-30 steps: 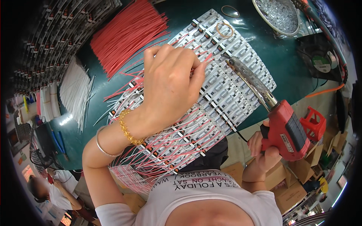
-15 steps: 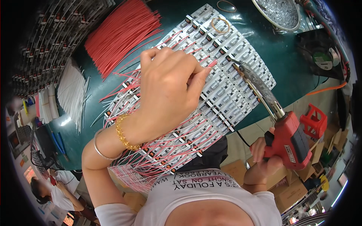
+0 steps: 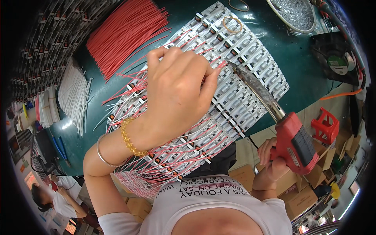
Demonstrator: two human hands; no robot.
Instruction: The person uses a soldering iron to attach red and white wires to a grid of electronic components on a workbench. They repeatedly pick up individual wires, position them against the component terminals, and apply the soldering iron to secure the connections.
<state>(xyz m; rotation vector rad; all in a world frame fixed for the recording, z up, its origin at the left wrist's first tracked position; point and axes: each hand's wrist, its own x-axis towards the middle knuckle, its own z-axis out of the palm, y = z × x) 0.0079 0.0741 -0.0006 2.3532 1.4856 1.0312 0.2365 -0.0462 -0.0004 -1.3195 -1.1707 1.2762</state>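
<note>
left hand (image 3: pixel 176 90) fingertips are pinching a red wire (image 3: pixel 214 67) over the white panel of small boards (image 3: pixel 235 94) at centre. right hand (image 3: pixel 270 160), at five o'clock, is gripping the red soldering gun (image 3: pixel 291 139) tight, its tip touching near that wire. brown cartons (image 3: pixel 309 188) are stacking at four o'clock.

I note a red wire bundle (image 3: pixel 123 33) left of the fingers, white wires (image 3: pixel 72 94) farther left, black fan (image 3: pixel 335 58) far right.

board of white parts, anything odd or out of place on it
A tan rubber band lies loose on the white panel near its far end, and the soldering gun barrel is crusted with residue. Otherwise nothing stands out.
</note>
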